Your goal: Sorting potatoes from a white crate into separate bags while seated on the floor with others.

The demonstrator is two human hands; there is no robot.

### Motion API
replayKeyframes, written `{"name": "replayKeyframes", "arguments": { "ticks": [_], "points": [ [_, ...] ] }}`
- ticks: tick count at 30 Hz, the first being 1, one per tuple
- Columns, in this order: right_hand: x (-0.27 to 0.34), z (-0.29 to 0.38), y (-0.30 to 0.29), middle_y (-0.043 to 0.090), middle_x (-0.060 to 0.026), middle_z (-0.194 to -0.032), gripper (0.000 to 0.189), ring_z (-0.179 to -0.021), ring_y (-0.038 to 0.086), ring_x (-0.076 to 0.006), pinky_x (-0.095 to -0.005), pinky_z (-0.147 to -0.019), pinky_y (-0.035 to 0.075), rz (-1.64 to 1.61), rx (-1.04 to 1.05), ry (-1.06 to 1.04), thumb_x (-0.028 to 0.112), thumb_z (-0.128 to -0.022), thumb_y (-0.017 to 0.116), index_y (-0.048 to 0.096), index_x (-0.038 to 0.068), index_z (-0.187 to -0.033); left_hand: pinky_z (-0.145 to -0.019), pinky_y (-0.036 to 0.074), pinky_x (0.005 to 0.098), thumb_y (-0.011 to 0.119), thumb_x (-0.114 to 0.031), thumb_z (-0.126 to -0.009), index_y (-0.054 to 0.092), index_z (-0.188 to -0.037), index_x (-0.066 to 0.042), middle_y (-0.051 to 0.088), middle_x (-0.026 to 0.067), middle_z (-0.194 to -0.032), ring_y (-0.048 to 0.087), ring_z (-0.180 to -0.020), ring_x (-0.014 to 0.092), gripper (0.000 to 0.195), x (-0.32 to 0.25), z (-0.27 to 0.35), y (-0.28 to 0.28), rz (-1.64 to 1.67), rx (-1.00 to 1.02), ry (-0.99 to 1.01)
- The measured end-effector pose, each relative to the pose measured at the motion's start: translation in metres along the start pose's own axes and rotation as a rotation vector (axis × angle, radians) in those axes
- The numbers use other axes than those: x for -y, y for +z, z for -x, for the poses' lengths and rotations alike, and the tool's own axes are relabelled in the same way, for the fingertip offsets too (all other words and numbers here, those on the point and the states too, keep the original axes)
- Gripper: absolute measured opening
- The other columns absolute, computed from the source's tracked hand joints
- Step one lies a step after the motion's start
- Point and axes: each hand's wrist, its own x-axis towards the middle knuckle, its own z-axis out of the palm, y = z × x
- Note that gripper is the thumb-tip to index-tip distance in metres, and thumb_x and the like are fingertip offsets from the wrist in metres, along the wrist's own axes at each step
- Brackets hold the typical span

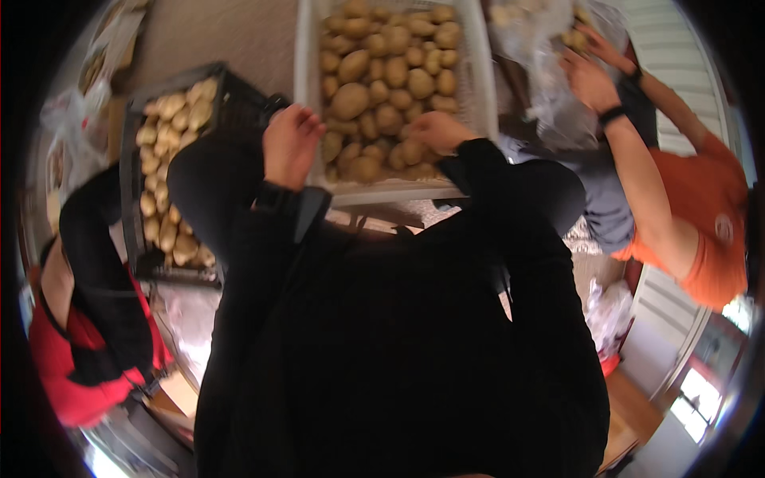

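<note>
A white plastic crate (pixel 399 192) full of brown potatoes (pixel 388 89) stands before me between my knees. My left hand (pixel 293 143) is raised over the crate's left wall with its fingers curled; whether something small is inside them cannot be told. Reaching over the near right part of the potatoes, my right hand (pixel 441 131) has its fingertips down at them, and no firm hold on one can be made out. A black plastic crate (pixel 128 179) of paler potatoes (pixel 170 173) stands to the left, beside my left knee.
At the right a person in an orange shirt (pixel 687 197) has both hands at a clear plastic bag (pixel 556 101) with potatoes. Someone in red and black (pixel 89 358) is at the left, beyond the black crate. Another plastic bag (pixel 77 131) lies at the upper left.
</note>
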Motion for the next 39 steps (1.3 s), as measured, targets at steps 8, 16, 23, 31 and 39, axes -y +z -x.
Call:
{"name": "replayKeyframes", "arguments": {
  "ticks": [8, 16, 23, 31, 39],
  "points": [
    [-0.063, -0.025, 0.017, 0.06, -0.0182, -0.08, 0.02, -0.083, 0.058, -0.0329, -0.0394, -0.072, 0.046, 0.386, -0.003, 0.161, 0.02, -0.066, 0.059, 0.062, 0.003, -0.076, -0.06, 0.045, 0.0288, 0.05, -0.011, -0.083, 0.047, -0.085, -0.004, 0.05, 0.0046, -0.076, 0.051, -0.067, 0.014, 0.007, 0.006, 0.005, 0.011, -0.135, -0.103, -0.021],
    [-0.053, -0.031, 0.041, 0.058, -0.023, -0.09, 0.046, -0.088, 0.057, -0.0358, -0.0397, -0.076, 0.046, 0.406, 0.187, 0.398, 0.014, -0.058, 0.067, 0.047, -0.003, -0.096, -0.059, 0.045, 0.0293, 0.051, -0.012, -0.083, 0.047, -0.089, -0.003, 0.052, 0.0056, -0.078, 0.052, -0.067, 0.015, 0.011, 0.02, -0.001, 0.02, -0.132, -0.112, -0.06],
    [-0.066, -0.037, 0.048, 0.059, -0.0197, -0.086, 0.054, -0.077, 0.06, -0.0329, -0.0378, -0.067, 0.049, 0.335, 0.058, 0.45, 0.027, -0.059, 0.069, 0.045, -0.001, -0.098, -0.059, 0.045, 0.0295, 0.051, -0.014, -0.084, 0.045, -0.093, -0.004, 0.052, 0.0062, -0.079, 0.052, -0.067, 0.016, 0.015, 0.028, -0.004, 0.022, -0.182, -0.027, -0.126],
    [0.011, -0.027, -0.014, 0.057, -0.0052, -0.076, 0.031, -0.05, 0.052, -0.0144, -0.0242, -0.046, 0.043, -0.975, 0.158, 0.48, 0.03, -0.079, 0.052, 0.049, 0.006, -0.099, -0.061, 0.047, 0.034, 0.054, -0.022, -0.083, 0.041, -0.098, -0.005, 0.051, 0.0087, -0.084, 0.054, -0.077, 0.021, 0.026, 0.043, -0.003, 0.016, -0.242, 0.07, -0.2],
    [0.107, 0.037, -0.006, 0.048, -0.0106, -0.115, 0.025, -0.104, 0.047, -0.0181, -0.0297, -0.091, 0.035, -1.301, -0.1, -0.404, 0.012, -0.083, 0.052, 0.051, -0.002, -0.103, -0.057, 0.046, 0.029, 0.048, -0.043, -0.084, 0.051, -0.1, -0.012, 0.059, 0.0037, -0.086, 0.057, -0.072, 0.016, 0.035, 0.03, 0.021, 0.037, -0.046, 0.355, -0.401]
  ]
}}
